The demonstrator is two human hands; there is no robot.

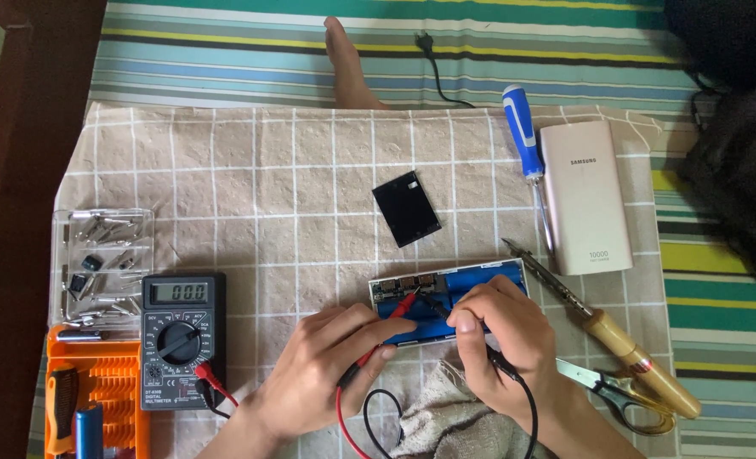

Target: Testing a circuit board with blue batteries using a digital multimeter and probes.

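Two probes are on the go here: the left hand (pixel 331 353) pinches the red probe (pixel 386 327) between thumb and fingers, and the right hand (pixel 501 336) pinches the black probe (pixel 433 306) pencil-style. Both tips land on the small circuit board end of an opened battery pack (pixel 446 293), white frame with blue cells showing. That pack sits right under the fingertips, partly covered by both hands, on a beige checked cloth (pixel 310 187) spread over a striped bed cover (pixel 395 59).

Red and black leads loop down between the wrists and run off to the left hand's outer side, where a black digital multimeter (pixel 182 340) lies with its display lit. Past the meter is a clear plastic box of small bits (pixel 104 263), and below that an orange tool holder (pixel 97 387).

Just ahead of the hands lies a flat black rectangular cover (pixel 406 208). Off to the right hand's far side there's a blue-handled screwdriver (pixel 524 136) touching a pale power bank (pixel 584 195), then a wooden-handled soldering iron (pixel 603 327) angled past the knuckles, with scissors (pixel 612 391) tucked beside it. A rumpled grey rag (pixel 446 421) sits under the right wrist. Further out, a bare foot (pixel 348 64) rests on the bed next to a black plug and cable (pixel 433 64).
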